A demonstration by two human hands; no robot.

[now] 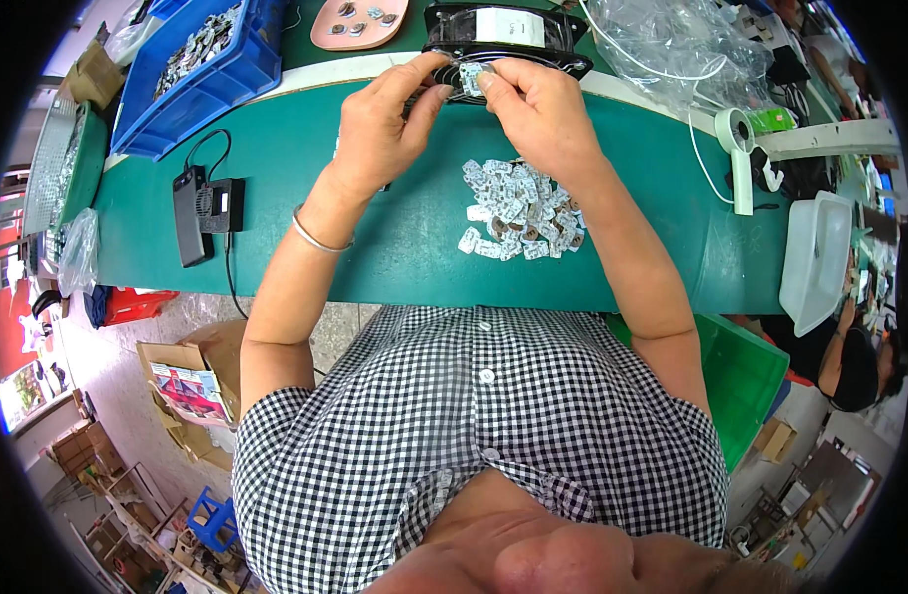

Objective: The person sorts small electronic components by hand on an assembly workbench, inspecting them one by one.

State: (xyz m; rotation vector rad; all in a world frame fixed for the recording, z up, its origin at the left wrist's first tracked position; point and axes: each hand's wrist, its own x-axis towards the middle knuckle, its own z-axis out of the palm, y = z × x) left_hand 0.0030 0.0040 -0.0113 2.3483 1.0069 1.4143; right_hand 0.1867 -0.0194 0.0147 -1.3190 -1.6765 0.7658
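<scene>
My right hand (pixel 551 107) pinches a small whitish flat part (pixel 473 79) with dark markings between thumb and fingers. Close on its left is my left hand (pixel 386 121), thumb and forefinger curled toward each other; whatever they grip is too small to make out. Both hands are at the far edge of the green work table (pixel 404 257), just before a black framed fan (pixel 454 28) with a white label. Nearer me, beside my right forearm, lies a loose pile of similar small whitish parts (pixel 518 208), some showing brown metal.
A blue bin (pixel 201 94) of small metal parts stands far left, near a pink tray (pixel 359 25) holding several pieces. A black power adapter (pixel 198 213) with cable lies left. On the right are a small white fan (pixel 739 163), a white tub (pixel 815 262) and plastic bags (pixel 662 49).
</scene>
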